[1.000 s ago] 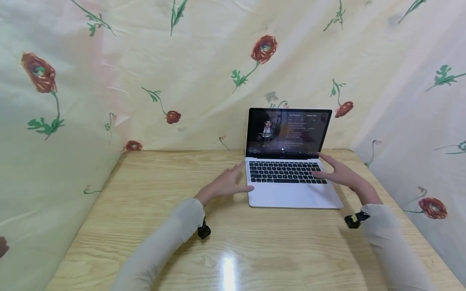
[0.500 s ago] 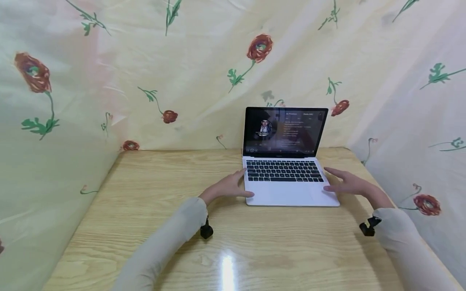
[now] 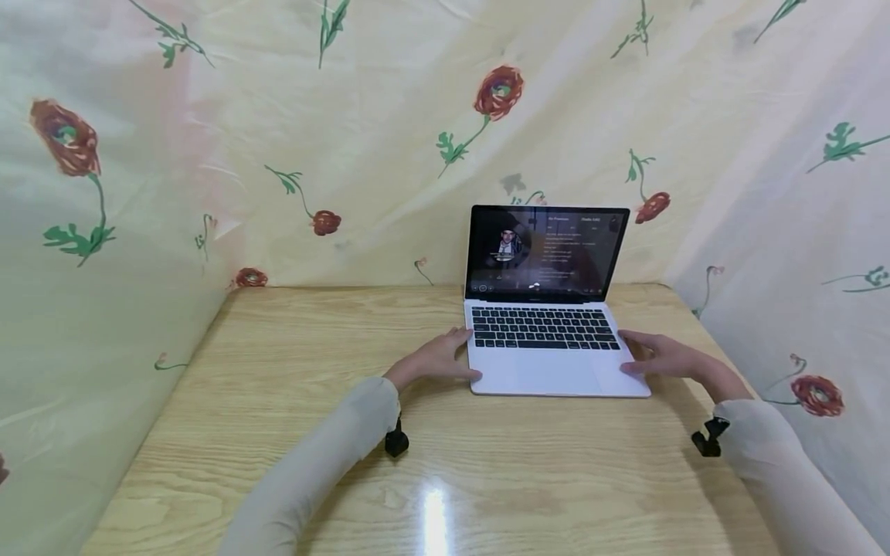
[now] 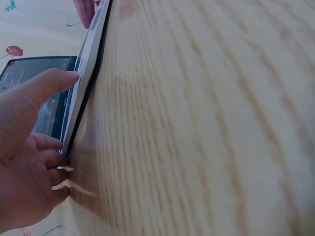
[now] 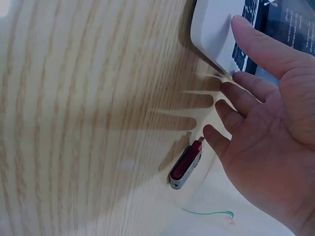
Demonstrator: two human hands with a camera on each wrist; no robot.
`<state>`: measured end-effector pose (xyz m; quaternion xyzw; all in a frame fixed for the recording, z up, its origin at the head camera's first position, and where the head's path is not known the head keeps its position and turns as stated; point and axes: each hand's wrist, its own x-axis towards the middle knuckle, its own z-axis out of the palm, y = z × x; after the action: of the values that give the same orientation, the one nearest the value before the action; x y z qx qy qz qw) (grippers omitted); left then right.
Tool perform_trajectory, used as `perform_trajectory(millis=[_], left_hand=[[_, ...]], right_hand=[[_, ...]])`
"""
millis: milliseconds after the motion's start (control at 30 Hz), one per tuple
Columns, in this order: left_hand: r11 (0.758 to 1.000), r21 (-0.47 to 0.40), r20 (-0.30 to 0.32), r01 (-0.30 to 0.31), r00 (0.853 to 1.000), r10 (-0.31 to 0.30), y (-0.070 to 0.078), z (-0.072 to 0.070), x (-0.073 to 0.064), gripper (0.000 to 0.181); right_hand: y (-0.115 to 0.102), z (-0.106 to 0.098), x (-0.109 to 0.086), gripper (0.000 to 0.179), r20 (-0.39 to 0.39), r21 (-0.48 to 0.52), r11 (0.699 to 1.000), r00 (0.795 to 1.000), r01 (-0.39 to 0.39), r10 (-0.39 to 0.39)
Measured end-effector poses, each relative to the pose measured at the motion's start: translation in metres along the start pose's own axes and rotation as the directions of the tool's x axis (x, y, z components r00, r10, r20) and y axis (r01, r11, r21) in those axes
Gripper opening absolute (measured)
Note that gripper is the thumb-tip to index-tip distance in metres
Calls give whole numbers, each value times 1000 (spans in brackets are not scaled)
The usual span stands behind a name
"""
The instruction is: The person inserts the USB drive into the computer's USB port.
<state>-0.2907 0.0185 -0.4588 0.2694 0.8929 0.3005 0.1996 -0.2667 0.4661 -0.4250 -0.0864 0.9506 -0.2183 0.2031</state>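
Observation:
An opened silver laptop [image 3: 538, 371] stands near the table's back edge, its screen lit with a round picture and lines of text. At its left front side my left hand [image 3: 434, 357] holds the edge, thumb on top of the palm rest and fingertips [image 4: 60, 158] low against the side. My right hand [image 3: 670, 359] is at the opposite side. Its thumb [image 5: 256, 42] lies over the palm rest, while its other fingers extend, nearly straight, toward the laptop's edge. Whether every right fingertip touches the laptop I cannot tell.
Beyond the right fingers, a red and silver USB flash drive [image 5: 186, 164] lies on the wooden table [image 3: 313, 332]. A flowered cloth [image 3: 389, 139] hangs behind the table and along both sides. Light glares off the table's front part.
My right hand has left the keyboard and screen's lower corner and come down to the laptop's right side. My left hand stays at the left edge. The laptop has not visibly moved.

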Motion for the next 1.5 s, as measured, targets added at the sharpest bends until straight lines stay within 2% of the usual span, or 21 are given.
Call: perform_trajectory(millis=[167, 367, 600, 867, 1133, 1500], left_hand=[[1000, 26, 0, -5, 1000, 5, 1, 0, -1, 97], [999, 42, -1, -15, 1000, 15, 0, 1, 1, 98], [998, 67, 4, 8, 1000, -8, -3, 2, 0, 101], [996, 82, 12, 30, 999, -31, -4, -7, -9, 102], [997, 68, 10, 29, 1000, -30, -17, -15, -20, 103], [996, 80, -4, 49, 999, -49, -36, -31, -41, 102]], right_hand=[[-2, 4, 1, 94, -19, 18, 999, 999, 40, -40], [-4, 5, 1, 92, -30, 23, 999, 999, 36, -36], [-3, 12, 5, 87, -72, 2, 998, 996, 55, -55], [-16, 17, 5, 86, -90, 20, 999, 995, 48, -46], [-29, 23, 10, 88, -98, 19, 997, 992, 78, -76], [-49, 35, 24, 89, -62, 47, 995, 995, 82, -79]])
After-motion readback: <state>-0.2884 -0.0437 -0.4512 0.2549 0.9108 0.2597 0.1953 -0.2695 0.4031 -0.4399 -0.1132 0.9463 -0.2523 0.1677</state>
